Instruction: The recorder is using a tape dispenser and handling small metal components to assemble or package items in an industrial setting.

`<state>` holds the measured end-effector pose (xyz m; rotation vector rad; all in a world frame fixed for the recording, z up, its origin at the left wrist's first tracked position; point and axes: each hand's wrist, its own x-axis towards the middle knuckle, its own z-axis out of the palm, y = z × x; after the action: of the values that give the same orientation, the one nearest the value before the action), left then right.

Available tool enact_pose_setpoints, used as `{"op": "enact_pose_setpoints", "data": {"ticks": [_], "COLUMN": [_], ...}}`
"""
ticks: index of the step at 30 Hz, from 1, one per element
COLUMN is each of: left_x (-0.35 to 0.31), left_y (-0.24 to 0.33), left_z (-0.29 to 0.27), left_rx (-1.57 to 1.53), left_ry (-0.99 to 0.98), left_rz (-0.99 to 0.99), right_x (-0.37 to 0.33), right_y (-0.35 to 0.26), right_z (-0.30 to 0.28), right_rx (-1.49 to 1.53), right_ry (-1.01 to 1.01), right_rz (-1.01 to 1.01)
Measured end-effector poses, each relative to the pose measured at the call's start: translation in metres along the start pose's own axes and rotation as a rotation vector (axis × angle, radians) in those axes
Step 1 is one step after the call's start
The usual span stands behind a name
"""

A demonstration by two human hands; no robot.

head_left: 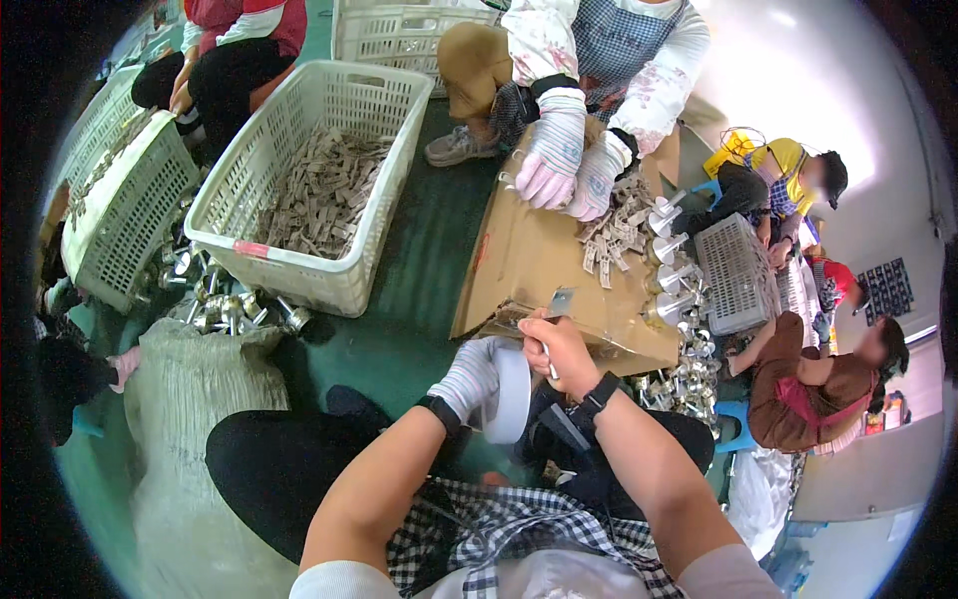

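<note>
In a striped glove, my left hand (pixel 467 379) grips a smooth white round piece (pixel 510 397), which stands on edge above my lap. What kind of piece it is, I cannot make out. Beside it, my bare right hand (pixel 567 354) is closed around a slim tool (pixel 561 301) with a flat metal end that sticks up past the fingers. Part of its pale handle shows below the thumb. Both hands are close together at the near edge of a cardboard sheet (pixel 519 270). On the cardboard lies a heap of small flat grey-beige pieces (pixel 614 235).
Across the cardboard, a co-worker's gloved hands (pixel 559 165) work by the heap. A white crate (pixel 359 275) of similar pieces stands left, above a woven sack (pixel 205 399). Shiny metal parts (pixel 689 374) line the cardboard's right side. Other people sit at right near a grey crate (pixel 736 270).
</note>
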<state>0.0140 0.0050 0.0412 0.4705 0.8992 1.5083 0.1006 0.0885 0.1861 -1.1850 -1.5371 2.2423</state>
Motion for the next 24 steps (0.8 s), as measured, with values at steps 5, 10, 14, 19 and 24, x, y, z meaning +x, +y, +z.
{"op": "enact_pose_setpoints", "data": {"ticks": [5,10,14,19,24], "left_x": [0.0,0.001,-0.017,-0.041,-0.019], "left_y": [-0.003,-0.005,-0.041,-0.02,-0.013], "left_z": [0.002,-0.003,-0.025,0.007,-0.004], "left_rx": [0.346,0.33,0.831,0.765,0.033], "left_ry": [0.087,0.092,0.145,-0.021,-0.009], "left_rz": [0.12,0.083,0.03,-0.101,-0.197], "right_x": [0.008,-0.01,0.01,0.0,-0.023], "right_y": [0.003,-0.014,0.023,0.034,0.0], "right_z": [-0.011,-0.002,-0.001,-0.023,-0.032], "right_rx": [0.053,0.06,-0.213,-0.031,-0.328], "right_ry": [-0.03,-0.063,-0.026,-0.076,-0.116], "right_rz": [0.027,0.021,0.066,0.137,-0.022]}}
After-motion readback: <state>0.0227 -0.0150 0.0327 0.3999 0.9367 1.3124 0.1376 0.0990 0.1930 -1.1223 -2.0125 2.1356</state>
